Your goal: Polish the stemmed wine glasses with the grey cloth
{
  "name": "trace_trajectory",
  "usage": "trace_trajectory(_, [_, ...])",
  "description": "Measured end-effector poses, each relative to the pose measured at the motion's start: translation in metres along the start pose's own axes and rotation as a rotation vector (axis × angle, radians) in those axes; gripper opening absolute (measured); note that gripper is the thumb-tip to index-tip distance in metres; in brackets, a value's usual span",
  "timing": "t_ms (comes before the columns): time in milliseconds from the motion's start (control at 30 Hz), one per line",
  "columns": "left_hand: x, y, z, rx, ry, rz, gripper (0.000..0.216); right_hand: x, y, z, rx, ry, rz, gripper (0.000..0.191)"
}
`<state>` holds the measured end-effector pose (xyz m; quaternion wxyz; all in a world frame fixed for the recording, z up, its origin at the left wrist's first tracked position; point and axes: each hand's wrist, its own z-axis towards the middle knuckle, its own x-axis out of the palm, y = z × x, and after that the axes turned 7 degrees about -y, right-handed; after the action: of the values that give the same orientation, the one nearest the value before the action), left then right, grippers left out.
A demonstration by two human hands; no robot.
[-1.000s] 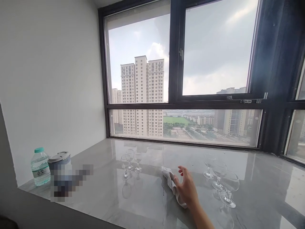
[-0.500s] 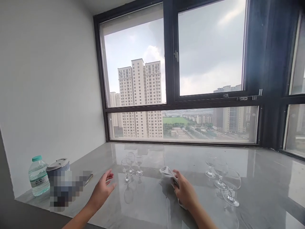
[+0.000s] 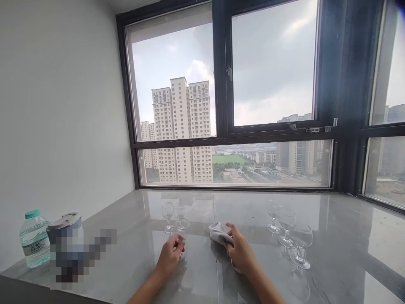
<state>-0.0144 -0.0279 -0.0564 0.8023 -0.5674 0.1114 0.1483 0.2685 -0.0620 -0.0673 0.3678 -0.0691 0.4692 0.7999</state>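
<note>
Since half a second ago the left hand [image 3: 169, 258] has come in from 9 o'clock and curled its fingers round the stem of a small stemmed glass [image 3: 182, 228], at 6 o'clock of two matching glasses [image 3: 168, 215] on the marble sill [image 3: 332, 253]. The right hand [image 3: 242, 253] grips the white cloth [image 3: 218, 231], fingers closed. A low pinch on the thin stem could tip the bowl into the pair; three larger glasses [image 3: 286, 230] at 3 o'clock of the cloth could catch the forearm.
</note>
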Motion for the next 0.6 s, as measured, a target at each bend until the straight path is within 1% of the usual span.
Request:
trace_trajectory(67, [0.021,-0.015,-0.006,0.095,0.08,0.047,0.034,-0.001,0.004,0.003,0.029,-0.047,0.042,0.053])
trace_trajectory(100, [0.031,-0.022,-0.006,0.13,0.098,0.066,0.033,-0.002,0.006,0.004,0.043,-0.074,0.07,0.052])
trace_trajectory(133, [0.041,-0.028,-0.005,0.163,0.099,0.089,0.033,-0.003,0.007,0.005,0.057,-0.097,0.107,0.051])
trace_trajectory(200, [0.057,-0.035,-0.001,0.21,0.059,0.146,0.033,-0.005,0.01,0.007,0.078,-0.124,0.195,0.048])
trace_trajectory(267, [0.066,-0.036,0.0,0.24,0.016,0.222,0.034,-0.006,0.013,0.006,0.069,-0.115,0.258,0.048])
trace_trajectory(367, [0.069,-0.031,-0.002,0.279,-0.001,0.332,0.035,-0.005,0.023,-0.002,-0.013,-0.068,0.301,0.05])
trace_trajectory(433, [0.068,-0.028,-0.004,0.298,-0.024,0.405,0.035,-0.001,0.032,-0.006,-0.106,-0.063,0.3,0.051])
trace_trajectory(533, [0.066,-0.027,-0.004,0.315,-0.033,0.513,0.029,0.011,0.045,-0.007,-0.299,-0.123,0.209,0.053])
trace_trajectory(600, [0.065,-0.027,-0.002,0.355,-0.003,0.561,0.024,0.019,0.048,-0.002,-0.361,-0.186,0.154,0.054])
